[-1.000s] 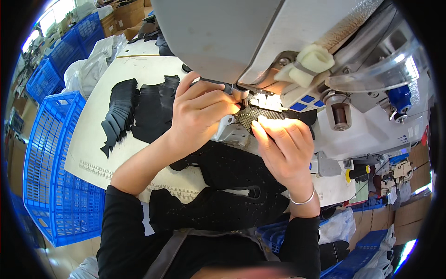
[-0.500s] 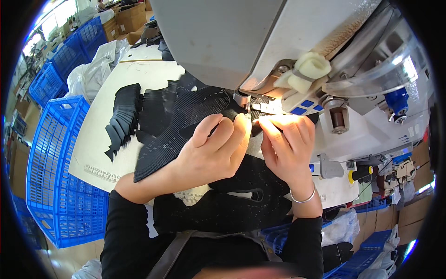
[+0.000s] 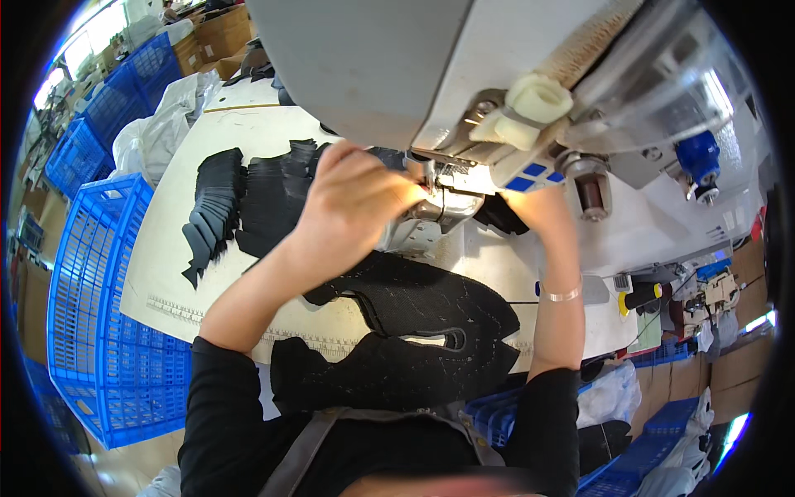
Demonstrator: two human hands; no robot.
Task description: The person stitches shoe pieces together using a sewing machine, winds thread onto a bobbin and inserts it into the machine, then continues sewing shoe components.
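My left hand (image 3: 352, 203) is at the left of the sewing machine's (image 3: 356, 66) lit needle area, fingers bent and pressed together by the presser foot (image 3: 431, 172). What they pinch, if anything, is too small to make out. On the other side, my right hand (image 3: 540, 209) reaches under the machine head, its fingertips lost in glare and behind machine parts. A small black fabric piece (image 3: 501, 217) lies beside it. Nearer to me, a larger black fabric piece (image 3: 414, 331) with a slot-shaped opening and pale marks lies on the table.
Stacked dark cut pieces (image 3: 217, 207) and more black pieces (image 3: 277, 199) lie on the white table (image 3: 170, 265) at left. A blue crate (image 3: 116, 306) stands beyond its left edge. A brown thread bobbin (image 3: 590, 195) and a yellow-ended black spool (image 3: 642, 298) are at right.
The black mesh piece under my left forearm has left that spot, uncovering the metal sewing bed. My hands have moved apart, left hand leftward and up, right hand rightward and farther under the machine head.
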